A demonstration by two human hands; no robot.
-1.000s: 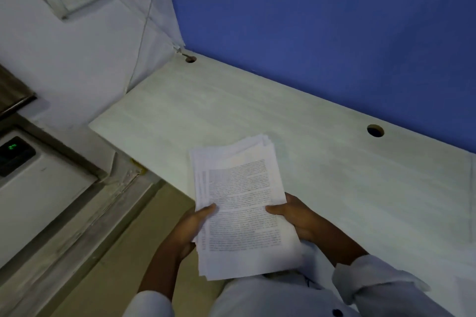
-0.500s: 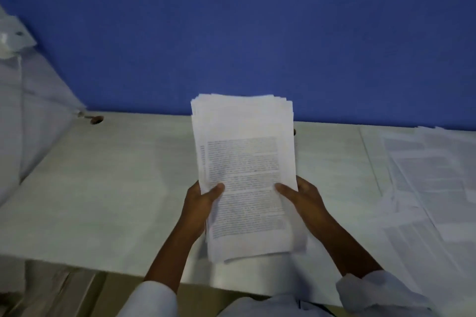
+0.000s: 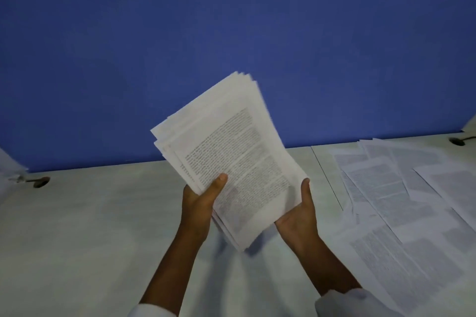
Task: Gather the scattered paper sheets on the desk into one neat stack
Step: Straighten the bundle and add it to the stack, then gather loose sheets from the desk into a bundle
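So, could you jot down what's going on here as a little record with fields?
stack: printed sheets, tilted, edges uneven
left hand: grips the stack's left edge, thumb on top
right hand: holds the stack's lower right corner
loose sheets: overlapping on the desk, right of the hands
desk: pale, with a cable hole at far left
wall: blue

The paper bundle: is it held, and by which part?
Left hand grips the paper bundle by its lower left edge; right hand by its lower right edge.
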